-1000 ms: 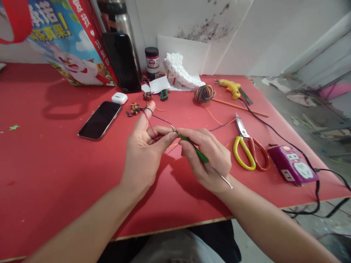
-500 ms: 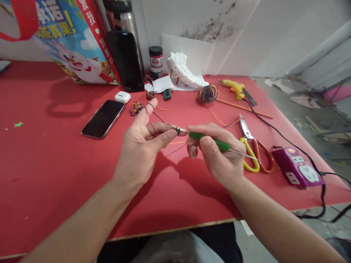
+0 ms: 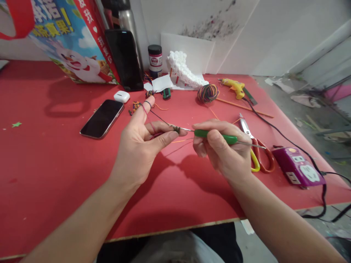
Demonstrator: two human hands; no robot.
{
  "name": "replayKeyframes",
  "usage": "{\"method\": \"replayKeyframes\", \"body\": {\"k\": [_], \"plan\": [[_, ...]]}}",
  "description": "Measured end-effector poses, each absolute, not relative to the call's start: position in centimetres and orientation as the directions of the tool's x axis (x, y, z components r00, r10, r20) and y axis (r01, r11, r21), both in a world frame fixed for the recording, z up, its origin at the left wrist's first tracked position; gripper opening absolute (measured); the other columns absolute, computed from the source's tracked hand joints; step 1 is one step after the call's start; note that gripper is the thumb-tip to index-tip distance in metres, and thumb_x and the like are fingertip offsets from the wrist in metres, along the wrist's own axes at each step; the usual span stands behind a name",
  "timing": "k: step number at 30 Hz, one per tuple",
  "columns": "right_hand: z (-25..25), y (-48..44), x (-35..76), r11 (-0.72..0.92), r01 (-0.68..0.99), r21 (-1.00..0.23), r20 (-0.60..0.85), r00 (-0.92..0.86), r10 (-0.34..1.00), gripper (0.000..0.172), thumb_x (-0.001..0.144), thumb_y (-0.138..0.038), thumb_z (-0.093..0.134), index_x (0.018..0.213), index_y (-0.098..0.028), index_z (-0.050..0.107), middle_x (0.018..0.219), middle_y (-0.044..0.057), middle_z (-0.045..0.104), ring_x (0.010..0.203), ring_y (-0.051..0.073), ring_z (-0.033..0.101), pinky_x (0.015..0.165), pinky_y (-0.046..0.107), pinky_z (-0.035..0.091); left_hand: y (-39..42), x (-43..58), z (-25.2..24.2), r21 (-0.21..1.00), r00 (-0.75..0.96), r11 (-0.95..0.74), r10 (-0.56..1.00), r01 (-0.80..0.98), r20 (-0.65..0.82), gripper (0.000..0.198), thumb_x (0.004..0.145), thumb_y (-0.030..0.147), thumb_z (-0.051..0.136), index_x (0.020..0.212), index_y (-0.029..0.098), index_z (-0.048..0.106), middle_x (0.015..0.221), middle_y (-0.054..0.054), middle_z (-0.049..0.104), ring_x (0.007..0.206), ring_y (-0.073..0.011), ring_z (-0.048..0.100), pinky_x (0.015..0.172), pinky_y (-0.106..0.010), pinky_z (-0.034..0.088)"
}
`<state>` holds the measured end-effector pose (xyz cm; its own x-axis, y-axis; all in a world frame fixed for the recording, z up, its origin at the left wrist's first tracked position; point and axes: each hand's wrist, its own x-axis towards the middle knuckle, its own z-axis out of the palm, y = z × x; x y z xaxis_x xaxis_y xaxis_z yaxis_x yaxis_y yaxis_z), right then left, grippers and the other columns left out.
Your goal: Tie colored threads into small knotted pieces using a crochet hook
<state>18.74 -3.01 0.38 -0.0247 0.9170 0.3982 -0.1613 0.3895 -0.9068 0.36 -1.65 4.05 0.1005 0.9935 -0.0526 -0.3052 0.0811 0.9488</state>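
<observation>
My right hand (image 3: 225, 146) grips a crochet hook (image 3: 201, 133) by its green handle, with the metal shaft pointing left. Between the thumb and fingers of my left hand (image 3: 142, 146) is a small piece of crochet work (image 3: 177, 129), dark in colour, and the hook's tip is in it. Yarn (image 3: 160, 118) loops around my raised left index finger and runs down to the hook; part of it looks dark, part pinkish red. The fingertips partly hide the work. A multicoloured yarn ball (image 3: 207, 93) lies beyond my hands, with an orange strand trailing from it.
Scissors (image 3: 246, 126) and a purple box with cables (image 3: 298, 166) lie at the right, below a yellow glue gun (image 3: 233, 87). A phone (image 3: 102, 118) and white earbud case (image 3: 122, 96) are at the left. A white textured piece (image 3: 185, 69) stands behind, near a jar (image 3: 155, 60).
My right hand and the crochet hook have moved a little to the right, drawing more of the shaft out beside the work. My left hand stays nearly in place, still pinching.
</observation>
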Motion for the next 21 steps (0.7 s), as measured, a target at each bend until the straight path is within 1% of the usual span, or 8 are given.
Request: {"method": "replayKeyframes", "body": {"k": [3, 6, 9, 12, 14, 18, 21], "plan": [[0.6, -3.0, 18.9, 0.381, -0.141, -0.914, 0.389, -0.031, 0.921, 0.022, 0.098, -0.042, 0.071, 0.106, -0.024, 0.08, 0.079, 0.002, 0.071, 0.055, 0.012, 0.06, 0.053, 0.03, 0.054, -1.7, 0.2, 4.0, 0.946, 0.109, 0.083, 0.993, -0.313, -0.05, 0.088, 0.077, 0.017, 0.089, 0.155, 0.025, 0.048, 0.075, 0.004, 0.075, 0.092, -0.0264, 0.08, 0.089, -0.043, 0.063], [0.8, -3.0, 19.1, 0.388, -0.146, -0.91, 0.397, -0.04, 0.917, 0.02, 0.098, -0.039, 0.071, 0.107, -0.025, 0.081, 0.08, 0.002, 0.072, 0.055, 0.012, 0.06, 0.053, 0.03, 0.054, -1.7, 0.0, 4.0, 0.949, 0.12, 0.082, 0.992, -0.305, -0.047, 0.086, 0.077, 0.019, 0.09, 0.153, 0.027, 0.05, 0.077, 0.003, 0.076, 0.093, -0.0284, 0.08, 0.087, -0.045, 0.064], [0.9, -3.0, 19.3, 0.404, -0.15, -0.902, 0.415, -0.053, 0.908, 0.017, 0.098, -0.036, 0.071, 0.108, -0.026, 0.082, 0.08, 0.002, 0.072, 0.056, 0.012, 0.06, 0.053, 0.03, 0.053, -1.7, -0.2, 4.0, 0.949, 0.139, 0.084, 0.989, -0.304, -0.044, 0.086, 0.077, 0.019, 0.09, 0.153, 0.027, 0.051, 0.078, 0.002, 0.076, 0.093, -0.0287, 0.08, 0.089, -0.045, 0.064], [1.1, -2.9, 19.5, 0.416, -0.114, -0.902, 0.423, -0.044, 0.905, 0.018, 0.097, -0.037, 0.072, 0.106, -0.026, 0.083, 0.078, 0.002, 0.072, 0.054, 0.012, 0.059, 0.052, 0.03, 0.053, -1.6, -0.3, 4.0, 0.947, 0.147, 0.08, 0.989, -0.311, -0.035, 0.084, 0.077, 0.019, 0.09, 0.152, 0.027, 0.052, 0.076, 0.003, 0.075, 0.094, -0.0287, 0.08, 0.092, -0.045, 0.063], [1.2, -2.9, 19.6, 0.43, -0.081, -0.899, 0.433, -0.032, 0.901, 0.019, 0.097, -0.039, 0.073, 0.105, -0.026, 0.083, 0.077, 0.002, 0.072, 0.053, 0.012, 0.058, 0.051, 0.031, 0.052, -1.5, -0.3, 4.1, 0.949, 0.146, 0.072, 0.989, -0.308, -0.027, 0.081, 0.077, 0.018, 0.09, 0.149, 0.028, 0.055, 0.075, 0.003, 0.075, 0.094, -0.029, 0.08, 0.091, -0.046, 0.063], [1.4, -2.9, 19.9, 0.462, -0.032, -0.886, 0.463, -0.033, 0.886, 0.018, 0.097, -0.038, 0.072, 0.104, -0.026, 0.084, 0.076, 0.003, 0.072, 0.055, 0.013, 0.059, 0.051, 0.031, 0.053, -1.3, -0.5, 4.0, 0.952, 0.153, 0.076, 0.988, -0.297, -0.031, 0.081, 0.076, 0.018, 0.09, 0.148, 0.027, 0.055, 0.074, 0.004, 0.074, 0.089, -0.0274, 0.08, 0.089, -0.045, 0.063], [1.5, -2.9, 20.1, 0.48, -0.014, -0.877, 0.48, -0.05, 0.876, 0.017, 0.098, -0.036, 0.071, 0.105, -0.027, 0.084, 0.077, 0.003, 0.072, 0.055, 0.013, 0.059, 0.051, 0.031, 0.052, -1.3, -0.7, 3.9, 0.956, 0.15, 0.077, 0.988, -0.282, -0.035, 0.083, 0.076, 0.018, 0.09, 0.15, 0.026, 0.054, 0.075, 0.004, 0.074, 0.085, -0.0243, 0.079, 0.088, -0.041, 0.063]]}}
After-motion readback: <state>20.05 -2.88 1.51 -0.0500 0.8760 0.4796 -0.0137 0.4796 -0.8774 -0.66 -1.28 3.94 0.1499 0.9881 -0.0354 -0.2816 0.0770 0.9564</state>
